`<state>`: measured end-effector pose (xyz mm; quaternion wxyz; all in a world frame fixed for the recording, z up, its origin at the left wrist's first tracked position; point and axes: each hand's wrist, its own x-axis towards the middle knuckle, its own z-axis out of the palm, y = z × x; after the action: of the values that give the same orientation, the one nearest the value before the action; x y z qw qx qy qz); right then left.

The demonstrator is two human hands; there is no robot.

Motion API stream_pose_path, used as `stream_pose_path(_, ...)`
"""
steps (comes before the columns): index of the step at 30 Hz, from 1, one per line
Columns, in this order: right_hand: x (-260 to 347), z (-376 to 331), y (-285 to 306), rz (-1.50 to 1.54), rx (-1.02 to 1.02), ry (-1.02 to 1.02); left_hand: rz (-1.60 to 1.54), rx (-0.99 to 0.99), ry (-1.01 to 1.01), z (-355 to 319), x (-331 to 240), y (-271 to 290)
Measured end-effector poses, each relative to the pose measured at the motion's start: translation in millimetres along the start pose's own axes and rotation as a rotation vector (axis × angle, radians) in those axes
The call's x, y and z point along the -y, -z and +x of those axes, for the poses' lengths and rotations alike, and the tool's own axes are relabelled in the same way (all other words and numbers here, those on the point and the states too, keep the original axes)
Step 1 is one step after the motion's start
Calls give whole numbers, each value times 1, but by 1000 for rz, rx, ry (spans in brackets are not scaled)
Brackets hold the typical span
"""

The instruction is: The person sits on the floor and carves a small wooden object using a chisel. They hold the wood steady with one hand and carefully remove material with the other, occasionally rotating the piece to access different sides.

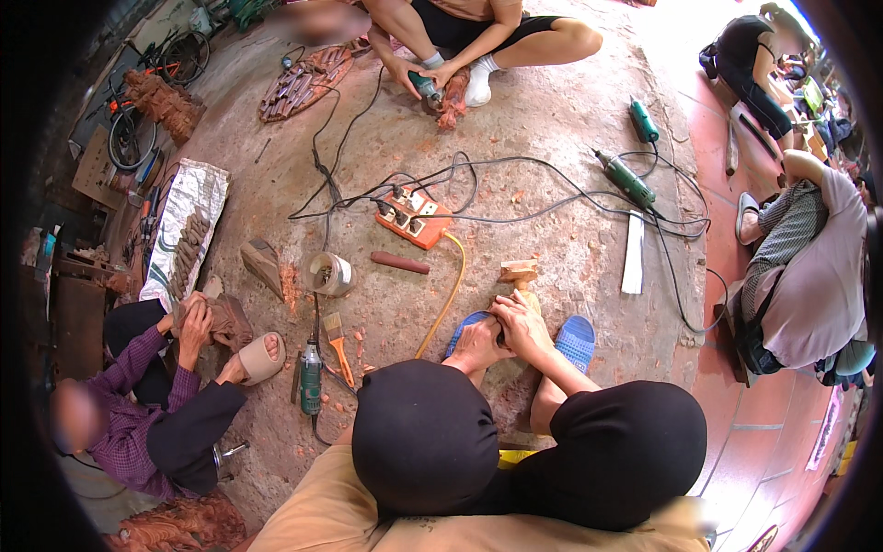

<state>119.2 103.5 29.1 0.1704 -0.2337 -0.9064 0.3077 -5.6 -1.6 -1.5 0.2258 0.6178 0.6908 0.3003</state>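
Between my feet, my left hand (478,344) and my right hand (524,326) are closed close together. A pale yellowish carved wood piece (519,270) with a flat, wider end reaches forward from beneath my right hand's fingers, down by the floor. My left hand is wrapped around something short and dark, mostly hidden by the fingers; its kind does not show. My right fingers press over the near part of the wood and touch the left hand. A blue sandal (577,339) is on my right foot, and the other blue sandal (466,329) lies beside my left hand.
Ahead stands an orange power strip (425,217) with tangled cords. Left are a brush (338,350), a green power tool (311,379), a tub (329,274) and a brown stick (400,263). Green grinders (625,179) lie right. Other people work left, ahead and right.
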Motion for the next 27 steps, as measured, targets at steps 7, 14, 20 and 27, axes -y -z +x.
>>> stream_pose_path(7,-5,-1,-4,-5,6,-2,11,13,23,1,-2,0)
stream_pose_path(14,1,2,1,8,30,-17,3,-17,5,0,0,0)
stream_pose_path(20,0,1,-2,20,5,-18,-12,-27,-15,-1,-1,2)
stream_pose_path(27,1,1,-2,10,-4,-9,-11,-22,-5,-1,1,0)
